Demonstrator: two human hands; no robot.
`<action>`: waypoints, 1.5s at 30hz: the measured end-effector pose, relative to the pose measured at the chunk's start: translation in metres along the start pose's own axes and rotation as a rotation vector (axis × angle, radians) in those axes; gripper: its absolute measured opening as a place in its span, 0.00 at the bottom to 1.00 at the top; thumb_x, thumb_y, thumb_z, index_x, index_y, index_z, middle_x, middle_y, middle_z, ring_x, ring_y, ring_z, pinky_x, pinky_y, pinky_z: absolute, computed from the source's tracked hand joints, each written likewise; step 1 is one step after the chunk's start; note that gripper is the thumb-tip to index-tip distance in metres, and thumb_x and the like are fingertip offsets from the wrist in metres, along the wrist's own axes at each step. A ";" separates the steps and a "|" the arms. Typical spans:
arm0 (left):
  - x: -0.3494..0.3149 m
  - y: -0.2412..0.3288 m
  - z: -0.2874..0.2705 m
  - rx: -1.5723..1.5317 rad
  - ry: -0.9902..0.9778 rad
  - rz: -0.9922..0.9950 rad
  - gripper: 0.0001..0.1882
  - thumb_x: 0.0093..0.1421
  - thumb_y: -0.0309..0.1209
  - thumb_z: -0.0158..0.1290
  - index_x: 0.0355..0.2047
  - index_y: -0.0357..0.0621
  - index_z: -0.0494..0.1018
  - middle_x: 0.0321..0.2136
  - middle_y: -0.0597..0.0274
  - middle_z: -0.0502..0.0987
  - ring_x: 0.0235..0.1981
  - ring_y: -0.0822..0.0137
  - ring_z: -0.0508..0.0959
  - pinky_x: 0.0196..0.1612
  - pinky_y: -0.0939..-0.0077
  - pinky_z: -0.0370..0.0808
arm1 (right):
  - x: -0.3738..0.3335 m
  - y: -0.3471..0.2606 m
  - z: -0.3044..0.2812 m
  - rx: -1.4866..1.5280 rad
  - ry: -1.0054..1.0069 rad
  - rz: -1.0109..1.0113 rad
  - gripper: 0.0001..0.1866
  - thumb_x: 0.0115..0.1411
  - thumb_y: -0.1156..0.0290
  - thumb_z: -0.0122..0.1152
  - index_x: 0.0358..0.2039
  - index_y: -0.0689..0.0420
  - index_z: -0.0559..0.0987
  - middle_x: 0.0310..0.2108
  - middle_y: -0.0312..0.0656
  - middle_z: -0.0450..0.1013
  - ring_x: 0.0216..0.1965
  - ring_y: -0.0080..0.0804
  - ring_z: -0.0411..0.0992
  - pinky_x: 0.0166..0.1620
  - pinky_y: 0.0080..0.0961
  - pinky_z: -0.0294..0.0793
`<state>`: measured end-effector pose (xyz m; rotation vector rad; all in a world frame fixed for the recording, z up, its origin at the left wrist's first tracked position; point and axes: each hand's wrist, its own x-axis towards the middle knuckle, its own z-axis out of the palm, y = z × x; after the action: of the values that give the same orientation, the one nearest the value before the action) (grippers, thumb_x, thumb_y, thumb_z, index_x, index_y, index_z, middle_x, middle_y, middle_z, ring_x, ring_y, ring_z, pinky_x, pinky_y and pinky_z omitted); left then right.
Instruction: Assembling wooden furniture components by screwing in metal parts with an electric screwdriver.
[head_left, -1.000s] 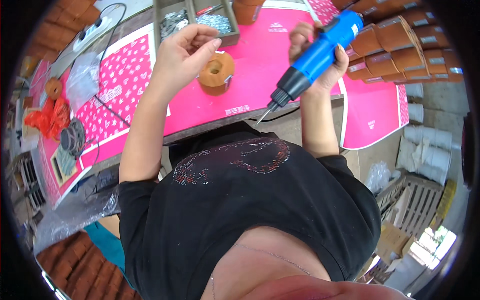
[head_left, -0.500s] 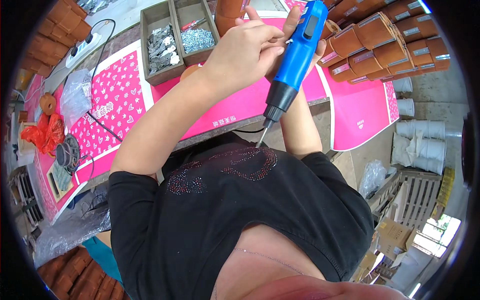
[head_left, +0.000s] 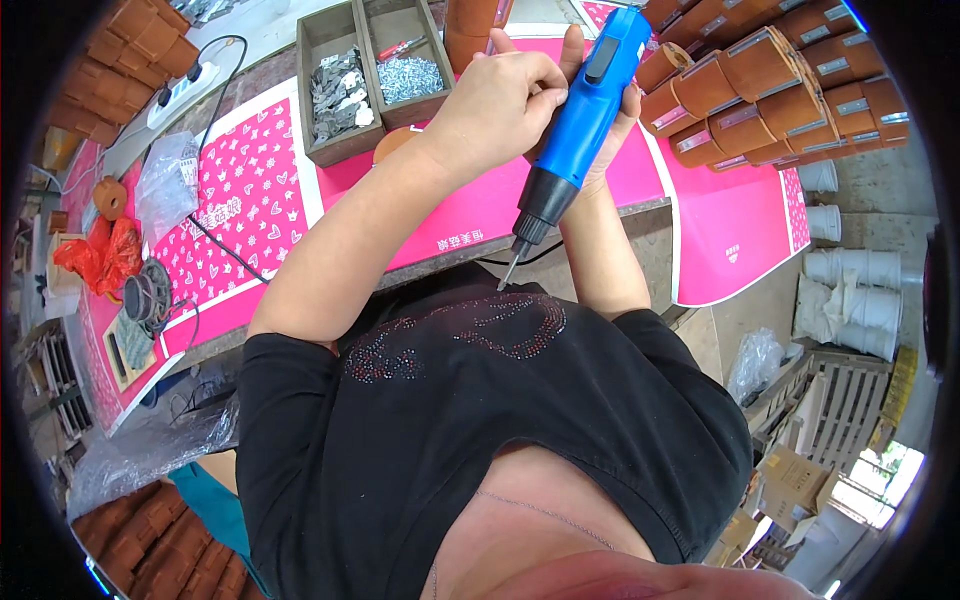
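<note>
My right hand [head_left: 612, 135] is wrapped round a blue electric screwdriver [head_left: 585, 120] with a black nose. Its thin bit slants down toward the front of my black shirt, just off the table's near edge. To its left, my left hand [head_left: 505, 105] is closed, thumb and forefinger pinched together close to the tool's body. Whatever may lie between those fingertips is too small to make out. Behind the left hand stands a brown cylinder [head_left: 472, 30]. A brown round piece [head_left: 393, 146] lies partly hidden under the left forearm.
A two-part wooden tray [head_left: 345, 150] holds grey metal pieces [head_left: 338, 95] and silver screws [head_left: 408, 78]. Brown cylinders with metal plates [head_left: 760, 90] are stacked at the right. A black cable [head_left: 228, 248], a clear plastic bag [head_left: 168, 185] and a red bag [head_left: 105, 255] are on the left.
The screwdriver has tilted slightly, its bit shifting a little left and up. My left thumb and fingers have drawn closer together. The whole view has shifted slightly.
</note>
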<state>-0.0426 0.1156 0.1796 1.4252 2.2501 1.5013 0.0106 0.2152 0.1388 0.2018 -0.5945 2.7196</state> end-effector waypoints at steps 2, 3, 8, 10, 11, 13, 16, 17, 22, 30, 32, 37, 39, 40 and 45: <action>0.001 -0.006 -0.005 -0.420 -0.036 -0.181 0.08 0.57 0.28 0.50 0.34 0.36 0.72 0.25 0.56 0.77 0.24 0.71 0.78 0.29 0.80 0.75 | -0.001 -0.007 -0.009 0.169 -0.034 0.116 0.39 0.45 0.35 0.49 0.55 0.44 0.68 0.61 0.54 0.50 0.58 0.53 0.54 0.60 0.46 0.52; 0.001 -0.009 -0.009 -0.629 -0.053 -0.272 0.08 0.57 0.28 0.50 0.35 0.36 0.71 0.27 0.57 0.77 0.24 0.71 0.77 0.28 0.82 0.75 | 0.000 -0.009 -0.008 0.241 -0.152 0.168 0.39 0.45 0.35 0.50 0.55 0.44 0.68 0.61 0.54 0.51 0.57 0.52 0.55 0.59 0.47 0.53; -0.012 -0.020 -0.037 -1.052 -0.124 -0.377 0.09 0.59 0.29 0.49 0.37 0.37 0.71 0.29 0.60 0.76 0.23 0.75 0.76 0.24 0.86 0.74 | -0.005 -0.024 0.015 0.196 -0.104 0.117 0.34 0.43 0.43 0.56 0.49 0.50 0.69 0.46 0.50 0.65 0.45 0.45 0.66 0.53 0.46 0.62; -0.022 -0.023 -0.041 -1.093 -0.124 -0.382 0.08 0.60 0.29 0.49 0.37 0.38 0.71 0.28 0.62 0.75 0.23 0.76 0.74 0.24 0.86 0.73 | -0.006 -0.032 0.012 0.150 0.031 0.007 0.33 0.45 0.43 0.55 0.47 0.52 0.69 0.33 0.43 0.69 0.36 0.37 0.69 0.46 0.42 0.68; -0.028 -0.024 -0.044 -1.114 -0.122 -0.385 0.08 0.60 0.29 0.48 0.37 0.38 0.71 0.28 0.63 0.75 0.22 0.76 0.74 0.23 0.86 0.72 | -0.005 -0.041 0.005 0.219 -0.085 0.070 0.33 0.46 0.43 0.54 0.47 0.53 0.69 0.31 0.42 0.69 0.34 0.35 0.68 0.44 0.39 0.68; -0.045 -0.032 -0.050 -1.136 -0.130 -0.368 0.09 0.60 0.30 0.49 0.38 0.38 0.70 0.28 0.64 0.73 0.23 0.77 0.72 0.24 0.86 0.71 | -0.005 -0.059 -0.007 0.366 -0.311 0.190 0.32 0.48 0.43 0.52 0.47 0.53 0.69 0.27 0.39 0.67 0.30 0.31 0.67 0.40 0.35 0.68; -0.075 -0.043 -0.052 -1.279 -0.141 -0.332 0.11 0.60 0.31 0.49 0.39 0.37 0.70 0.29 0.64 0.73 0.24 0.77 0.72 0.25 0.86 0.72 | -0.014 -0.074 0.009 0.114 -0.133 -0.010 0.29 0.51 0.46 0.50 0.46 0.54 0.68 0.25 0.37 0.66 0.27 0.28 0.65 0.35 0.32 0.67; -0.084 -0.044 -0.050 -1.305 -0.120 -0.349 0.10 0.60 0.30 0.49 0.39 0.37 0.71 0.28 0.64 0.73 0.24 0.77 0.72 0.26 0.85 0.73 | -0.014 -0.074 0.013 0.033 -0.176 -0.120 0.29 0.52 0.47 0.50 0.47 0.55 0.68 0.25 0.37 0.66 0.27 0.29 0.65 0.36 0.34 0.68; -0.108 -0.039 -0.043 -1.295 -0.043 -0.417 0.08 0.58 0.25 0.50 0.38 0.37 0.73 0.29 0.63 0.75 0.25 0.76 0.74 0.28 0.82 0.74 | -0.014 -0.073 0.045 -0.236 -0.422 -0.354 0.24 0.56 0.58 0.46 0.51 0.57 0.65 0.29 0.43 0.70 0.31 0.34 0.69 0.39 0.39 0.69; -0.118 -0.067 -0.095 -0.973 0.372 -0.471 0.08 0.58 0.26 0.50 0.38 0.39 0.73 0.30 0.60 0.77 0.26 0.74 0.76 0.31 0.79 0.76 | -0.024 -0.068 0.040 -0.280 -0.445 -0.290 0.26 0.55 0.62 0.48 0.53 0.59 0.63 0.30 0.42 0.65 0.31 0.32 0.63 0.41 0.36 0.66; -0.134 -0.079 -0.113 -0.885 0.442 -0.491 0.08 0.59 0.29 0.50 0.37 0.40 0.73 0.30 0.61 0.77 0.26 0.75 0.76 0.31 0.80 0.76 | -0.031 -0.077 0.033 -0.311 -0.382 -0.281 0.26 0.54 0.62 0.49 0.52 0.59 0.63 0.28 0.40 0.62 0.30 0.30 0.59 0.40 0.34 0.63; -0.192 -0.105 -0.149 -0.577 0.634 -0.797 0.06 0.59 0.32 0.51 0.32 0.43 0.73 0.26 0.66 0.76 0.24 0.77 0.75 0.28 0.82 0.74 | -0.043 -0.097 0.017 -0.403 -0.265 -0.269 0.25 0.53 0.64 0.53 0.50 0.62 0.64 0.26 0.39 0.60 0.29 0.29 0.58 0.41 0.31 0.60; -0.216 -0.113 -0.167 -0.512 0.717 -0.894 0.06 0.59 0.32 0.50 0.32 0.43 0.72 0.25 0.67 0.76 0.23 0.77 0.75 0.27 0.83 0.74 | -0.043 -0.102 0.010 -0.419 -0.278 -0.239 0.24 0.53 0.65 0.53 0.49 0.62 0.65 0.27 0.40 0.61 0.30 0.30 0.59 0.41 0.32 0.61; -0.222 -0.116 -0.176 -0.403 0.759 -0.941 0.07 0.59 0.33 0.50 0.32 0.43 0.71 0.24 0.68 0.75 0.22 0.78 0.74 0.26 0.84 0.73 | -0.043 -0.104 0.007 -0.426 -0.267 -0.235 0.24 0.53 0.65 0.53 0.49 0.62 0.65 0.27 0.41 0.61 0.30 0.30 0.60 0.41 0.32 0.62; -0.251 -0.174 -0.247 0.159 1.060 -0.602 0.10 0.56 0.33 0.52 0.27 0.37 0.74 0.20 0.65 0.75 0.21 0.74 0.73 0.27 0.79 0.72 | -0.042 -0.099 0.002 -0.451 -0.134 -0.261 0.24 0.52 0.64 0.53 0.48 0.60 0.63 0.26 0.40 0.61 0.29 0.30 0.60 0.39 0.32 0.62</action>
<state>-0.1415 -0.2501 0.0756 -0.2519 2.9199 2.0919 0.0859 0.2861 0.1692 0.3200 -1.1140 2.2659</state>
